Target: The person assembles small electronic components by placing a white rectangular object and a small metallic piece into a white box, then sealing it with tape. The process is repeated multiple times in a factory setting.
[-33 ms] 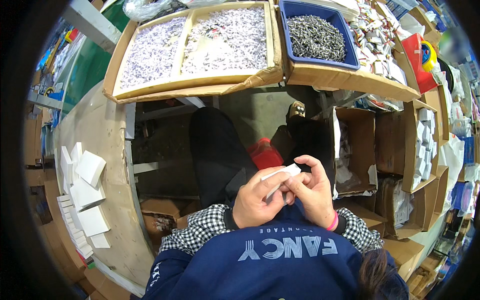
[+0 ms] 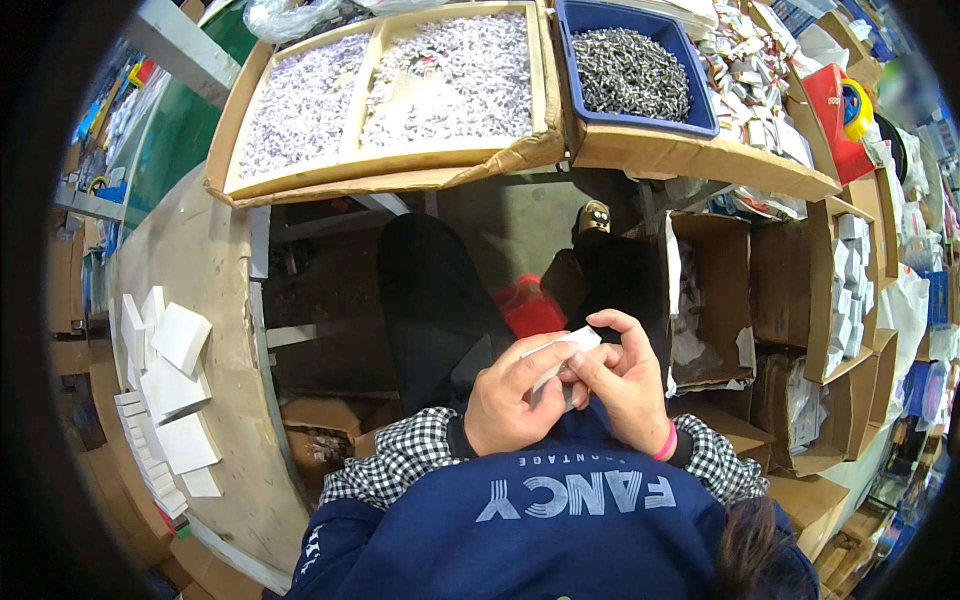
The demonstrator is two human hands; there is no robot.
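From my remote station I judge the work to be midway through a single item: the small white card piece (image 2: 584,341) is up between both hands over the lap, not yet set down anywhere. The left hand (image 2: 512,398) grasps it between thumb and fingers, and the right hand (image 2: 625,385) pinches its near end with the thumb, index finger lifted clear. Fingers cover most of it, so I can't fairly say whether it is folded shut or partly open.

On the tan wooden board (image 2: 225,300) to the left I see a loose pile of flat white card boxes (image 2: 180,388) beside a row of narrower ones; they look closed, so I read them as done with for now.

Plenty of stock appears to be left. The pale two-part wooden tray (image 2: 410,152) is spread with tiny whitish pieces (image 2: 300,105) on both sides of its divider. The blue rectangular plastic bin (image 2: 640,127) holds a heap of small dark metallic parts (image 2: 630,75). At right, an open brown cardboard tray (image 2: 822,290) carries small grey-white blocks (image 2: 850,285).
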